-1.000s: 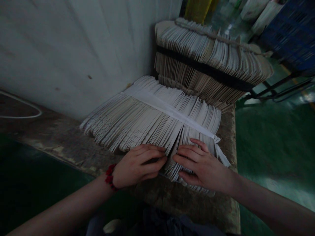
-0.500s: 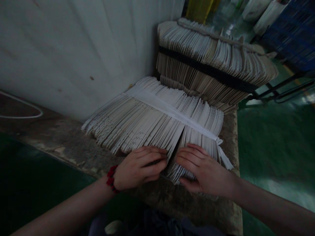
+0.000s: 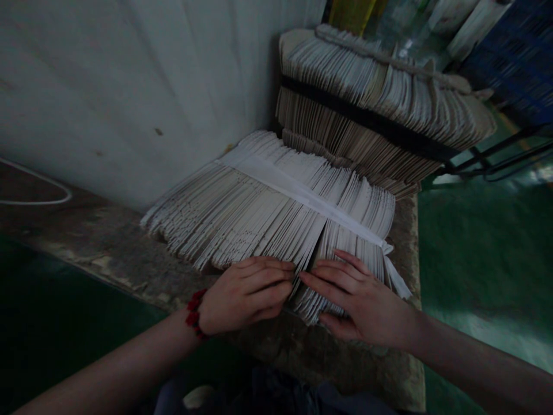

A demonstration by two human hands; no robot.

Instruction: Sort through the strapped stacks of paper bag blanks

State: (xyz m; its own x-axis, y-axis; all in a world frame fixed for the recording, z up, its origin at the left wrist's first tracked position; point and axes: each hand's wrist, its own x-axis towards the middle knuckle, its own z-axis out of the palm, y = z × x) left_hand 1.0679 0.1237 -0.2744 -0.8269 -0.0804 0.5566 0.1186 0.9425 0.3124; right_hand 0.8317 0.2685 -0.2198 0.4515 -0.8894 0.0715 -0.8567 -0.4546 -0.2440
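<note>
A long bundle of thin pale cardboard sheets [image 3: 242, 213], standing on edge, is tied round with a white cloth strip [image 3: 302, 196] knotted at its right end. A dark narrow gap parts the sheets near the right. My left hand [image 3: 250, 291], with a red beaded bracelet at the wrist, is closed, its bent fingers together against the sheets' near edges left of the gap. My right hand [image 3: 354, 297] lies over the sheets right of the gap with fingers stretched and thumb apart. Its index fingertip reaches the gap, close to my left fingertips.
Behind stands a taller bundle of cardboard [image 3: 367, 98] with a black band. The bundles rest on a worn board [image 3: 116, 230] beside a pale wall panel [image 3: 108, 86]. A white cord [image 3: 56, 199] lies at left. Blue crates [image 3: 518, 63] and a black metal frame [image 3: 488, 164] stand right.
My right index finger has stretched out leftward to the gap, and its fingers have spread a little. The left hand keeps nearly the same place. The view has shifted slightly.
</note>
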